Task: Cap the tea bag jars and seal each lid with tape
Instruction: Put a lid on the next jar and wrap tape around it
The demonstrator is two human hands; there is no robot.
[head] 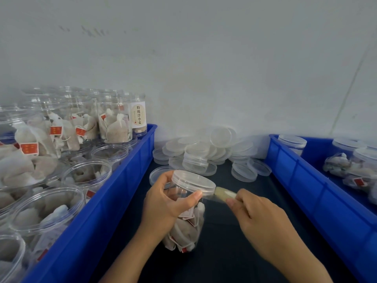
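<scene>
The left hand (163, 203) had its grip wrapped round a clear jar (186, 217) of tea bags, held over the dark counter (224, 252), thumb pressed just under the fitted lid (192, 181). The right hand (259, 219) pinched a strip of tape (221, 195) drawn taut from the lid's edge, so sealing looked under way, not finished. The left bin (114, 201) held many uncapped jars, with loose lids (206, 152) heaped behind; the right bin (306, 180) held capped ones. Most of the job appeared to remain.
</scene>
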